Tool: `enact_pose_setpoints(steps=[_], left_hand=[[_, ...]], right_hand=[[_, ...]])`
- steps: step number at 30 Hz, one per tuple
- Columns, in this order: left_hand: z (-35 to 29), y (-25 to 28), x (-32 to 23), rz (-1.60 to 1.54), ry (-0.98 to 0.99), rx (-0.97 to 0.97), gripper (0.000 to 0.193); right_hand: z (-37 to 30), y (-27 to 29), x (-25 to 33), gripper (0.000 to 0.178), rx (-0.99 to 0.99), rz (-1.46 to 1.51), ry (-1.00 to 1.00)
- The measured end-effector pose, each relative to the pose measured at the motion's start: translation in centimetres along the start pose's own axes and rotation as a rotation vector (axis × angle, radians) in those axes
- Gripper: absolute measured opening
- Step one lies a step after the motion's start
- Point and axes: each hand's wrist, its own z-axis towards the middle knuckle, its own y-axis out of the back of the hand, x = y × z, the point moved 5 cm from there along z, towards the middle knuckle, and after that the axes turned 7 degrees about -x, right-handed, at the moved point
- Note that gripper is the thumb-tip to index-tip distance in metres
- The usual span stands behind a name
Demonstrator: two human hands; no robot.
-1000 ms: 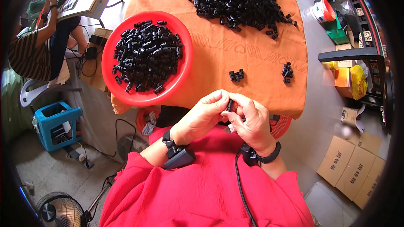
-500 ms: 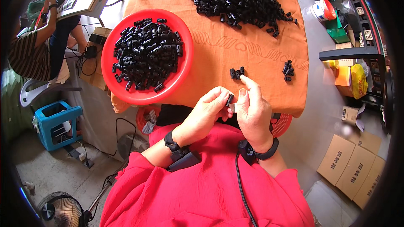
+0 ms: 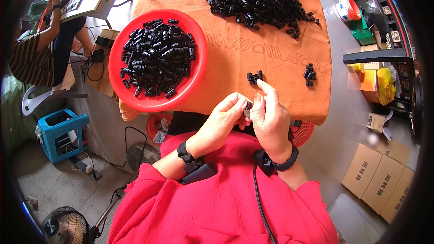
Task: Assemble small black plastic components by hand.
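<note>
My left hand pinches a small black plastic part between thumb and fingers, over the table's near edge. A small pale piece shows just below that part, between my two hands. Close against it, my right hand has its thumb and lower fingers drawn together, while the index finger points forward. What those closed fingers grip is hidden. Just beyond that fingertip, a few black plastic parts lie on the orange cloth. Another small cluster of black parts sits farther right.
A red basin full of black parts stands at the table's left. A large pile of black parts covers the far side. Cardboard boxes and a dark shelf are to the right. Another person sits at far left, near a blue stool.
My right hand has shifted slightly left, closer to my left hand. The pale piece has moved a little left, right under the black part. The parts on the table stay where they were.
</note>
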Motion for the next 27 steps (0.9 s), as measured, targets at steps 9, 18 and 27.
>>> enact_pose_setpoints(steps=[9, 18, 27], left_hand=[[0.15, 0.23, 0.04, 0.040, -0.050, -0.014, 0.022], [0.01, 0.28, 0.24, -0.014, -0.018, -0.034, 0.022], [0.12, 0.20, 0.07, 0.039, -0.047, -0.050, 0.024]], right_hand=[[-0.26, -0.43, -0.26, 0.030, 0.046, 0.025, -0.097], [-0.16, -0.36, -0.13, 0.028, 0.036, 0.033, -0.091], [-0.32, -0.64, -0.47, 0.026, 0.061, 0.013, -0.123]])
